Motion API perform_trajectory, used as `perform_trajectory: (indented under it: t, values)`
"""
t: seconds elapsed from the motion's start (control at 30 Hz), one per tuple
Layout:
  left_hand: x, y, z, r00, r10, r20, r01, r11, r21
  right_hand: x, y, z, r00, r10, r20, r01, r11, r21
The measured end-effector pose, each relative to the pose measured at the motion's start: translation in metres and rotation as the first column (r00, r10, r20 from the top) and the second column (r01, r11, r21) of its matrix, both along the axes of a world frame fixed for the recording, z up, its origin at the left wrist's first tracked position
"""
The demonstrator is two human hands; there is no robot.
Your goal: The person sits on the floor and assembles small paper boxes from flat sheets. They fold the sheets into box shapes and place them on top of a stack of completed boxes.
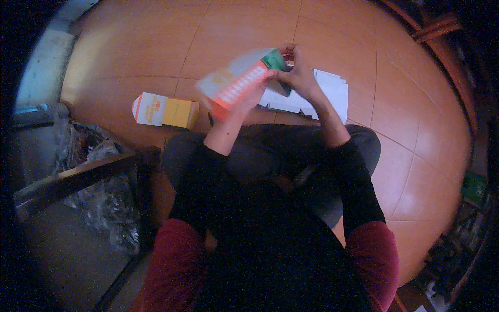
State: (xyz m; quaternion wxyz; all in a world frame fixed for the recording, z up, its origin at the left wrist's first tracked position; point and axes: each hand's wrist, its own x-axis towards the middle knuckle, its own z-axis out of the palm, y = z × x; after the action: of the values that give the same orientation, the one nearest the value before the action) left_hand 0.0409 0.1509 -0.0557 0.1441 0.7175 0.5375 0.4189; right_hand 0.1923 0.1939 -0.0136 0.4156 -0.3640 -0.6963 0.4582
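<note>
In front of my crossed legs, my left hand (252,98) is wrapped round a carton (236,89), orange-red and white with a green end and smeared by motion. My right hand (300,78) closes its thumb and fingers at that green end. Something dark shows just below the right fingers, too unclear to name. Beneath and beyond my hands lie white sheets of paper (332,89), partly hidden by my right wrist. To the left, a white and yellow carton (179,113) with a red-striped end lies on the floor.
Brown tiled floor (410,109) spreads around me. At the left stands a wooden-edged frame (78,174) with crumpled clear plastic (112,213) beside it. Wooden furniture (439,26) edges the upper right, and a green object (474,188) sits at the far right.
</note>
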Motion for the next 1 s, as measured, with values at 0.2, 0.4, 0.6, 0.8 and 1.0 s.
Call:
perform_trajectory:
  t: [0.2, 0.4, 0.6, 0.8, 1.0]
  values:
    - [0.028, 0.0, 0.026, 0.486, 0.179, 0.856, 0.39, 0.832, -0.395, 0.005, -0.001, 0.007, 0.985, 0.138, -0.107, -0.171, 0.881, -0.441]
    - [-0.001, 0.001, 0.055, -0.008, 0.111, 0.994, 0.348, 0.932, -0.102, 0.011, 0.009, 0.007, 0.88, -0.222, 0.421, 0.182, 0.974, 0.134]
    - [-0.012, -0.001, 0.079, -0.121, 0.152, 0.981, 0.365, 0.926, -0.099, 0.008, 0.009, 0.005, 0.833, -0.213, 0.51, 0.216, 0.975, 0.054]
    - [-0.017, 0.005, 0.065, 0.137, 0.255, 0.957, 0.202, 0.939, -0.279, 0.008, 0.001, 0.006, 0.786, -0.263, 0.559, 0.108, 0.949, 0.295]
    - [0.004, 0.0, 0.073, 0.24, 0.353, 0.905, 0.293, 0.862, -0.414, -0.002, -0.007, 0.01, 0.938, -0.111, 0.329, -0.069, 0.869, 0.49]
